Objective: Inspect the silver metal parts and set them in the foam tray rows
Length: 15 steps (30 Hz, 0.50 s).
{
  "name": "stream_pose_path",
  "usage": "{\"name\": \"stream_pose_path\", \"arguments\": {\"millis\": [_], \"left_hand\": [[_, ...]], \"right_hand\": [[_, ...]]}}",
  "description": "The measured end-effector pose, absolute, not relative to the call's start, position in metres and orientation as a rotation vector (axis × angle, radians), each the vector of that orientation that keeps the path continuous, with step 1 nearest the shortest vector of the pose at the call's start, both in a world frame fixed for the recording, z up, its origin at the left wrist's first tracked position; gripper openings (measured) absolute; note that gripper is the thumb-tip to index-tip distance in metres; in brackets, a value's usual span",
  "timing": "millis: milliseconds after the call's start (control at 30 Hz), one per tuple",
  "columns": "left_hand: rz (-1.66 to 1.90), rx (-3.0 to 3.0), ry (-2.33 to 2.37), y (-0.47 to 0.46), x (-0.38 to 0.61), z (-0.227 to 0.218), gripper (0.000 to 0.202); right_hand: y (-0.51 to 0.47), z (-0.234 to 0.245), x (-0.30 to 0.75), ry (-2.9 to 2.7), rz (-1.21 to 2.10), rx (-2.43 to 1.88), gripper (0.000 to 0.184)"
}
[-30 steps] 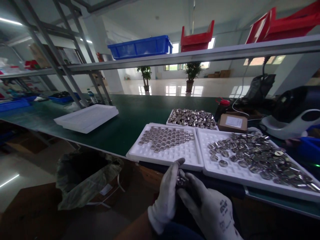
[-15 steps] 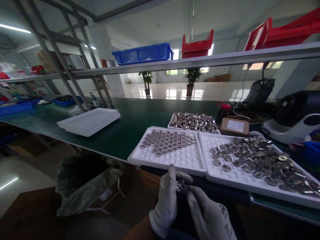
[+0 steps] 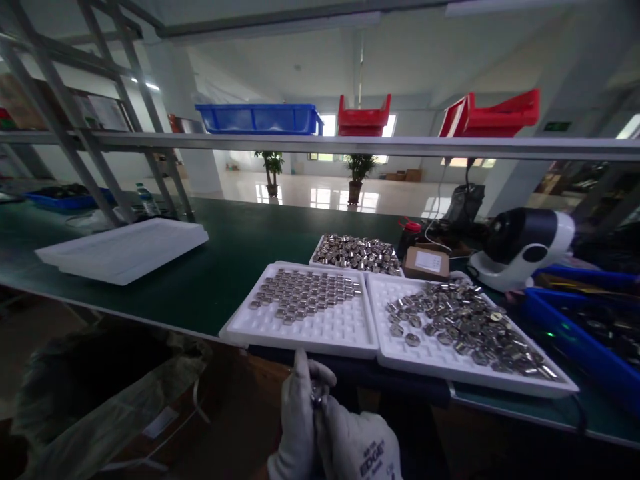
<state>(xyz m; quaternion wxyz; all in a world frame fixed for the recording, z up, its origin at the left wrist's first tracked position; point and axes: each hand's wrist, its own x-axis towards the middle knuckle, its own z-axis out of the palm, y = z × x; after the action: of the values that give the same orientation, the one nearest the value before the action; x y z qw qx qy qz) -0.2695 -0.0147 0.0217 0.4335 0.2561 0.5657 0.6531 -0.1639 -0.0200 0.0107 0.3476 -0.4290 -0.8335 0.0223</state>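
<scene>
My left hand [image 3: 296, 420], in a pale work glove, is closed around a small shiny metal cylinder [image 3: 317, 392] below the front edge of the trays. Against that same part press the fingers of my gloved right hand [image 3: 361, 443], and their tips are partly hidden. Just beyond lies a white molded tray [image 3: 350, 332] with rows of small metal cylinders [image 3: 310, 293] set in its pockets. To its right, a second white tray [image 3: 400, 357] bears a loose heap of such cylinders [image 3: 460, 323]. Behind them, a third tray holds another pile of cylinders [image 3: 356, 253].
White stacked trays [image 3: 130, 250] lie at the left of the green table [image 3: 240, 227]. A cardboard box [image 3: 427, 262], a red-lidded bottle [image 3: 410, 233], a black-and-white device [image 3: 525, 247] and a blue bin [image 3: 575, 333] stand right. A shelf [image 3: 300, 141] spans above; a lined waste bin [image 3: 115, 380] is below left.
The view has swung right, so the trays and table appear further left. Both hands stay together at the metal cylinder, and my right hand has drawn in closer to my left.
</scene>
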Motion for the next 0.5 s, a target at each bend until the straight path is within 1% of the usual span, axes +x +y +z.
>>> {"name": "stream_pose_path", "arguments": {"millis": [33, 67, 100, 133, 233, 300, 333, 400, 433, 467, 500], "left_hand": [[1.587, 0.614, 1.357, -0.015, -0.27, 0.02, 0.069], [1.535, 0.605, 1.283, -0.014, -0.27, 0.02, 0.068], [1.465, 0.616, 1.19, -0.014, -0.271, 0.019, 0.069], [1.385, 0.662, 1.1, -0.013, -0.271, 0.019, 0.072], [1.258, 0.98, 1.043, -0.005, -0.274, 0.019, 0.076], [1.307, 1.286, 1.177, 0.005, -0.284, 0.019, 0.071], [1.355, 1.414, 1.262, 0.012, -0.292, 0.019, 0.068], [1.399, 1.633, 1.48, 0.024, -0.315, 0.02, 0.06], [1.361, 1.744, 1.628, 0.031, -0.329, 0.021, 0.055], [1.27, 1.856, 1.793, 0.037, -0.344, 0.022, 0.052], [1.128, 1.966, 1.949, 0.043, -0.358, 0.022, 0.05]], "right_hand": [[-0.021, 0.012, -0.163, -2.16, 0.064, -1.138, 0.023], [-0.022, 0.014, -0.162, -2.152, 0.094, -1.177, 0.032], [-0.022, 0.016, -0.159, -2.141, 0.145, -1.219, 0.039], [-0.022, 0.019, -0.155, -2.135, 0.22, -1.253, 0.043], [-0.006, 0.03, -0.131, -2.137, 0.444, -1.332, 0.041], [0.019, 0.039, -0.105, -2.056, 0.457, -1.528, 0.05], [0.035, 0.043, -0.09, -1.947, 0.397, -1.702, 0.057], [0.069, 0.05, -0.061, -1.806, 0.429, -1.884, 0.069], [0.085, 0.052, -0.049, -1.773, 0.471, -1.922, 0.076], [0.098, 0.053, -0.039, -1.736, 0.478, -1.949, 0.084], [0.107, 0.053, -0.031, -1.717, 0.499, -1.963, 0.088]]}}
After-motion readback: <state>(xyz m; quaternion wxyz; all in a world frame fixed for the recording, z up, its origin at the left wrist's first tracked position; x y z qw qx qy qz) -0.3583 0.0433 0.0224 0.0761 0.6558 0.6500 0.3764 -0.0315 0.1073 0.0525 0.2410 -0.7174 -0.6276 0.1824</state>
